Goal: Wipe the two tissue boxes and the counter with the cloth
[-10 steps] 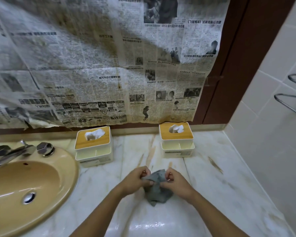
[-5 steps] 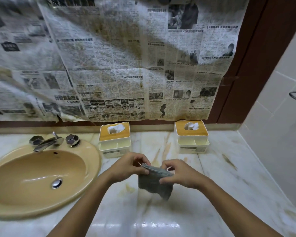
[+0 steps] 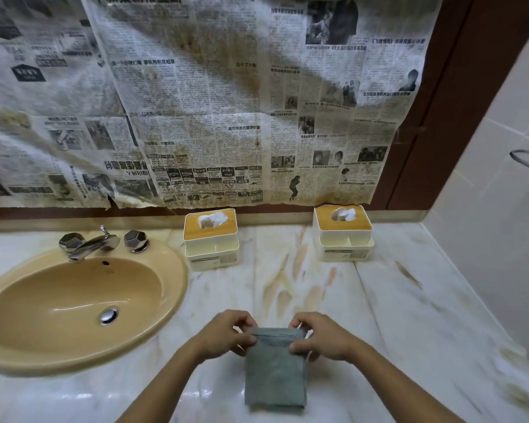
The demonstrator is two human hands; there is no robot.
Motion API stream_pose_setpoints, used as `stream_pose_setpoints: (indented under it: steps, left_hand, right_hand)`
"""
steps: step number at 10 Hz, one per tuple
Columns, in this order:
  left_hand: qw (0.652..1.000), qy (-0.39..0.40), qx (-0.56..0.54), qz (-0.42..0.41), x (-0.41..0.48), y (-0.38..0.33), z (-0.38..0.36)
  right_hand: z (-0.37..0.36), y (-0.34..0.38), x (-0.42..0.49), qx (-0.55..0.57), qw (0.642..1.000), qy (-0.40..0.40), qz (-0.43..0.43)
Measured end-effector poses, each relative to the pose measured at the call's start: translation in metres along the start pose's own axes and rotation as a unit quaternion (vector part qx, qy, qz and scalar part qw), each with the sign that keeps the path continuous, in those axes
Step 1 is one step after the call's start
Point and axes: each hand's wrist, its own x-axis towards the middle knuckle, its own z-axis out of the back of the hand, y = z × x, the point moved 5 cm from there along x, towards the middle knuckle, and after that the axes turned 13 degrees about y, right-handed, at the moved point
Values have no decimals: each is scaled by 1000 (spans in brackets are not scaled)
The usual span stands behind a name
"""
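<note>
Nothing looks wiped yet: the counter (image 3: 409, 300) to the right of the sink (image 3: 74, 300) shows brown streaks and smudges. Both boxes stand at the back wall, the near tissue box (image 3: 210, 239) just beside the sink's right rim and the far tissue box (image 3: 342, 236) well off to the sink's right. So the whole job looks to be ahead, and this moment reads as readying the cloth. The grey cloth (image 3: 275, 370) is folded into a neat oblong, right of the sink and nearer the person than either box. The left hand (image 3: 226, 337) pinches its top left corner and the right hand (image 3: 324, 337) pinches the top right, fingers curled on the folded edge. The rest drops below the grip; whether its bottom touches the marble cannot be told.
</note>
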Motion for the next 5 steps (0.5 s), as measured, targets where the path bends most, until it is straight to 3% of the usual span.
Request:
stream_pose_setpoints:
  steps: [1,3,4,5]
  left_hand:
    - [996,-68,42,25,17,28,-13]
    - [969,-125,214,-11,27,51,-34]
    - [879,-182,437,-57,28,76,-46]
    - [833,-196,503,-118,34,95,-50]
  right_hand:
    - [-10,-22,11,-46,994,-100,-4]
    - [-26,-40,16,-226,960,-166,2]
    - [-38,-53,2,-422,877,-228,39]
    - [-51,-67,12,-403,880,-236,89]
